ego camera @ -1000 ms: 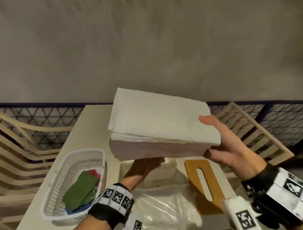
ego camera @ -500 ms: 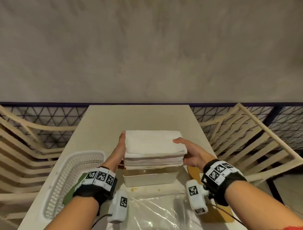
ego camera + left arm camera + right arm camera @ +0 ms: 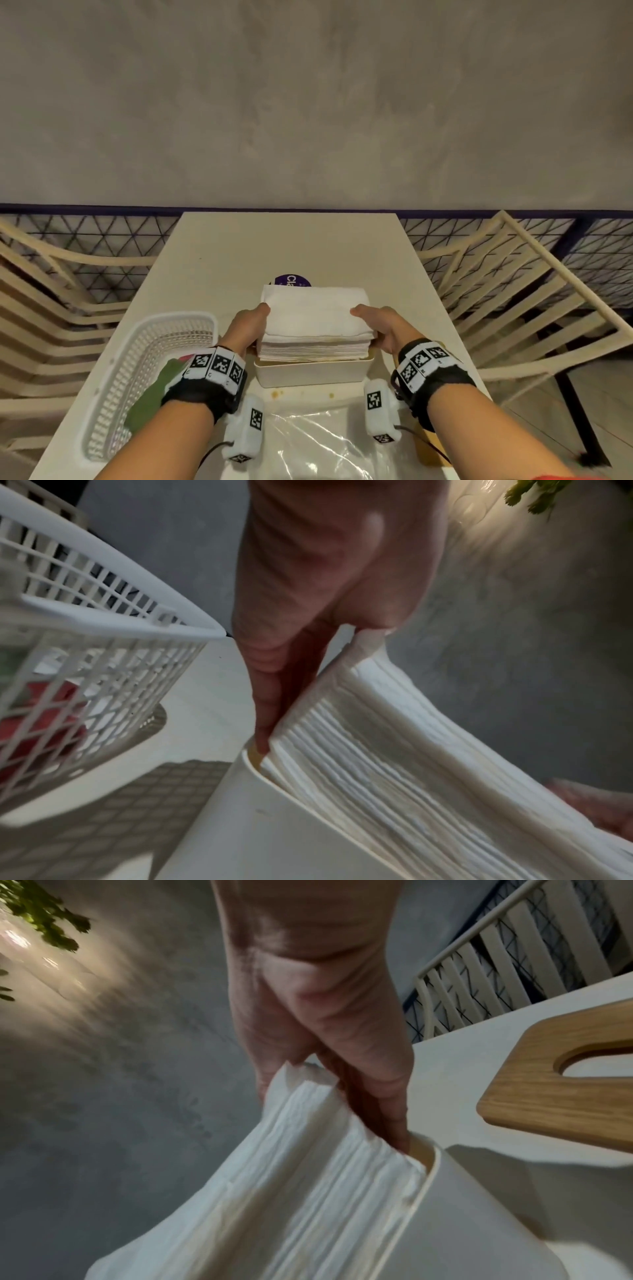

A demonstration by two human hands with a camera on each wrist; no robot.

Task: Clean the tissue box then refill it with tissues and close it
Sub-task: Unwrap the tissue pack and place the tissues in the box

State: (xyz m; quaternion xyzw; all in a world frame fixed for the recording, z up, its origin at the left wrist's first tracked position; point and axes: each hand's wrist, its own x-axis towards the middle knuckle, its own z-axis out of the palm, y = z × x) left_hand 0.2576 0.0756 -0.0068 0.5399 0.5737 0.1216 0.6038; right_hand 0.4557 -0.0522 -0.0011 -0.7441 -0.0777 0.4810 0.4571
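Observation:
A thick stack of white tissues stands in the open cream tissue box on the table, most of it rising above the rim. My left hand holds the stack's left end, thumb on top. My right hand holds the right end the same way. In the left wrist view my fingers run down the tissues to the box rim. In the right wrist view my fingers reach into the gap between the tissues and the box wall.
A white mesh basket with green and red cloths stands left of the box. The wooden slotted lid lies to the right of the box. Clear plastic wrap lies at the near edge. A purple round label shows behind the stack. Chairs flank the table.
Both hands brought the tissue stack down from high in front of the camera to the box. Its bottom now sits inside the rim.

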